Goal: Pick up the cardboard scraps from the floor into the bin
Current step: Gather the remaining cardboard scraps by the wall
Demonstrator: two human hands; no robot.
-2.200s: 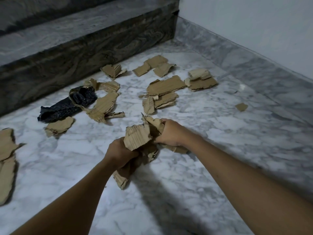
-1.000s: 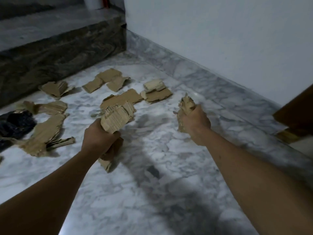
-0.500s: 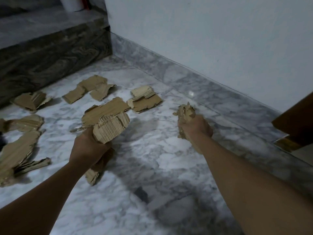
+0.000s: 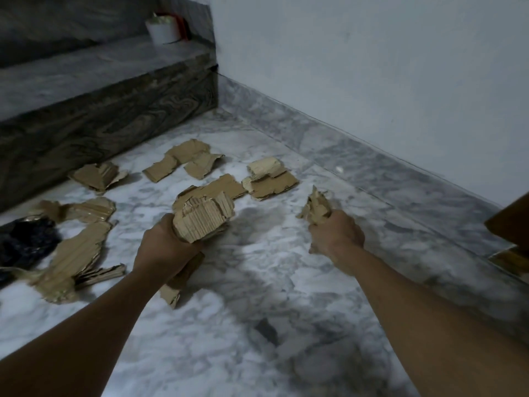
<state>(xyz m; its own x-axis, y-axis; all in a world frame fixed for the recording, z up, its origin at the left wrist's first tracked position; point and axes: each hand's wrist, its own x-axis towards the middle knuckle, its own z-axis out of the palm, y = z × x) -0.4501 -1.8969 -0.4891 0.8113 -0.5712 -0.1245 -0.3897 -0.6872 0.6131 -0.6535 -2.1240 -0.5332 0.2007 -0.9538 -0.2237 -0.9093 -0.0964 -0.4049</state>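
Left hand (image 4: 164,247) grips upright cardboard wad (image 4: 201,220); right hand (image 4: 336,234) clenches upward-pointing scraps (image 4: 316,207).

white pot (image 4: 162,31) on dark stone step (image 4: 108,90), black cloth (image 4: 24,242), pale wall (image 4: 372,67)

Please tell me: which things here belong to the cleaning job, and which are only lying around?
Job:
- left hand gripping brown corrugated cardboard wad
- right hand gripping smaller torn cardboard bundle
- brown cardboard scraps on marble floor

Lying about:
- black crumpled cloth
- white pot on stone step
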